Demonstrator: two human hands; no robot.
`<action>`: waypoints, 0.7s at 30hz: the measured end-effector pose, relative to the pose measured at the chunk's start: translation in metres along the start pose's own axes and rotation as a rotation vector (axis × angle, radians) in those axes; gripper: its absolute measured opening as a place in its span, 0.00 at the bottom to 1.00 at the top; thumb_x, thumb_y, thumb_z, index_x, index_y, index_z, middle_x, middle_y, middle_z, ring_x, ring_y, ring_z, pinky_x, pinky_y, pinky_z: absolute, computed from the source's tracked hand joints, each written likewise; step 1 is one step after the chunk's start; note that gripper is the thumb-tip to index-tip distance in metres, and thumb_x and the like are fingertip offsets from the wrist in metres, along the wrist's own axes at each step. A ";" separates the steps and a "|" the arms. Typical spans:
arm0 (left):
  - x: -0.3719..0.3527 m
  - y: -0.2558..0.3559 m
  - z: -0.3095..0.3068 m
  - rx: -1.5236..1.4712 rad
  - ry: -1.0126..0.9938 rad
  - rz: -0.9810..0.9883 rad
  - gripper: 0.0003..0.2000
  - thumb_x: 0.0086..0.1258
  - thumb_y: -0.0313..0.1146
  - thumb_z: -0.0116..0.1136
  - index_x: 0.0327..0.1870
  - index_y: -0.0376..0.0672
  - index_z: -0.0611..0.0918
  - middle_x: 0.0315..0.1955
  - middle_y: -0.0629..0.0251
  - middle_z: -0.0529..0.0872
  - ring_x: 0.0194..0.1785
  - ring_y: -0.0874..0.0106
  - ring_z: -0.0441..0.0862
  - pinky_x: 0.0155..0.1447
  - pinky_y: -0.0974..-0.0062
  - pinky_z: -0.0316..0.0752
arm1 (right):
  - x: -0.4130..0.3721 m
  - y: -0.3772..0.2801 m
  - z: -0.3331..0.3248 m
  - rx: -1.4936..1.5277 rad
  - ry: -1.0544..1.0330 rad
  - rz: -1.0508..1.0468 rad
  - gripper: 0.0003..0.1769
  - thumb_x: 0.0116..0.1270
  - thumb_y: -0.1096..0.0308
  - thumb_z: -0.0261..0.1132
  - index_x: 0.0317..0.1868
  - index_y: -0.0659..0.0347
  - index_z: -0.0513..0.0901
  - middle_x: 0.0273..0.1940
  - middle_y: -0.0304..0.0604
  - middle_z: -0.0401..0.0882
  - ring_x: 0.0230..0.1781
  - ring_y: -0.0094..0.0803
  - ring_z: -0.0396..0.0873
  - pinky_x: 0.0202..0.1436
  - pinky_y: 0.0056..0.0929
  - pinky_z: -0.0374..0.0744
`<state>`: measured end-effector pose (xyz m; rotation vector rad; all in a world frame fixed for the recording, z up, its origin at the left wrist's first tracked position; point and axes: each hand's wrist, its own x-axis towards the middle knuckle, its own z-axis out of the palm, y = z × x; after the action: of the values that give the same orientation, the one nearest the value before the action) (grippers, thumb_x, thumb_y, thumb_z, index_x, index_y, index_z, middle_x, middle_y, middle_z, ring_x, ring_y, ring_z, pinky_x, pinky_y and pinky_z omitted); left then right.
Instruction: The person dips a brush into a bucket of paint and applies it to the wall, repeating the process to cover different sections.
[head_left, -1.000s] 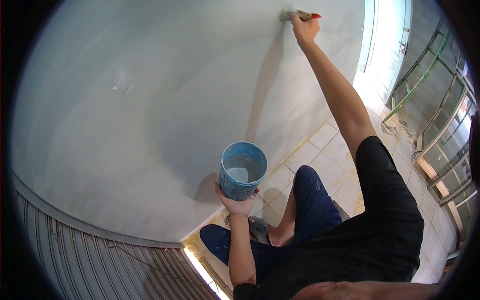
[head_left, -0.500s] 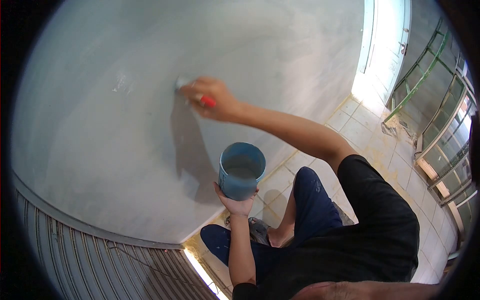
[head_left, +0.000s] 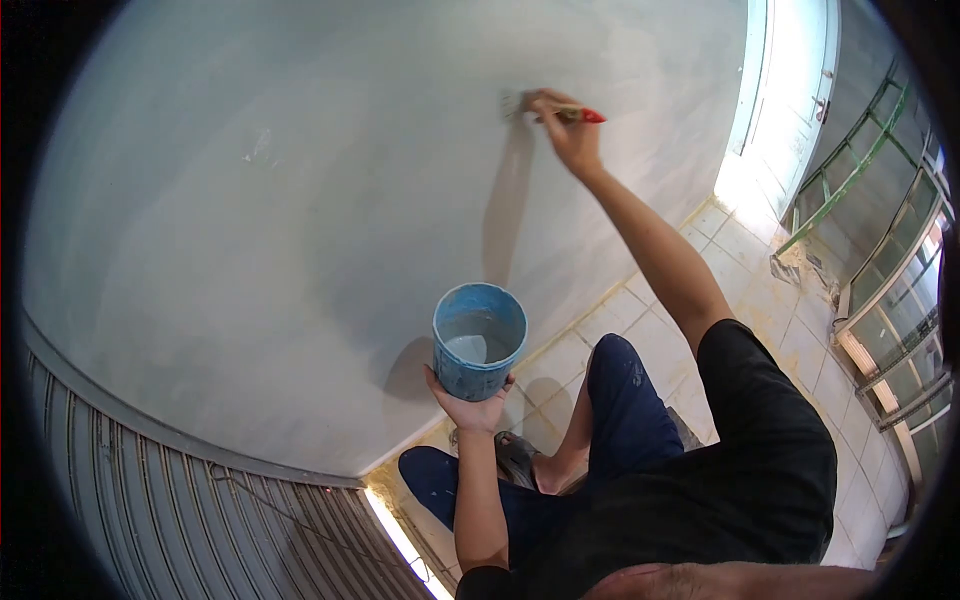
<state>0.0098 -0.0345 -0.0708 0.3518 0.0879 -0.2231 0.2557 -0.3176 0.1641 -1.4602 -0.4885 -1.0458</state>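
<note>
My left hand (head_left: 474, 408) is wrapped round the lower part of a blue bucket (head_left: 468, 378), holding it up in front of the wall. Greyish liquid (head_left: 482, 340) lies inside the bucket. Up and to the right, my right hand (head_left: 572, 135) grips a paintbrush (head_left: 585, 115) whose handle ends in red. The bristles are at the grey wall (head_left: 400, 180), and the shadow of my hand and brush falls below them. A small pale patch marks the wall on the left.
A ribbed metal shutter (head_left: 180, 500) runs along the lower left. Tiled floor (head_left: 740, 300) stretches to the right, towards a bright white door (head_left: 790, 100). A green metal ladder-like frame (head_left: 850, 170) and framed glass panels (head_left: 890, 320) stand at the far right.
My right hand has moved the paintbrush up and to the right along the wall. The bucket stays almost where it was in my left hand.
</note>
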 end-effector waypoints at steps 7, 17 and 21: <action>0.001 0.006 -0.004 0.001 -0.065 0.020 0.48 0.64 0.82 0.44 0.78 0.55 0.68 0.71 0.50 0.75 0.62 0.37 0.79 0.45 0.53 0.81 | 0.037 0.033 -0.064 -0.427 0.509 -0.110 0.13 0.70 0.71 0.70 0.51 0.70 0.90 0.47 0.51 0.92 0.41 0.32 0.90 0.48 0.28 0.86; 0.004 0.005 0.001 0.058 0.008 0.022 0.47 0.63 0.82 0.45 0.77 0.58 0.69 0.70 0.53 0.75 0.63 0.40 0.78 0.45 0.57 0.77 | -0.067 -0.087 0.110 -0.056 -0.262 -0.462 0.11 0.61 0.80 0.71 0.43 0.58 0.91 0.44 0.43 0.91 0.34 0.39 0.86 0.38 0.35 0.84; 0.006 0.005 -0.005 0.049 0.035 0.033 0.47 0.63 0.82 0.46 0.77 0.58 0.68 0.70 0.54 0.74 0.64 0.41 0.77 0.46 0.57 0.77 | -0.072 -0.113 0.114 0.043 -0.373 -0.530 0.08 0.67 0.76 0.72 0.45 0.60 0.92 0.44 0.43 0.91 0.32 0.36 0.84 0.36 0.30 0.82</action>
<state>0.0169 -0.0298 -0.0748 0.4053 0.1115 -0.1862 0.1641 -0.1680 0.1821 -1.5297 -1.2076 -1.1582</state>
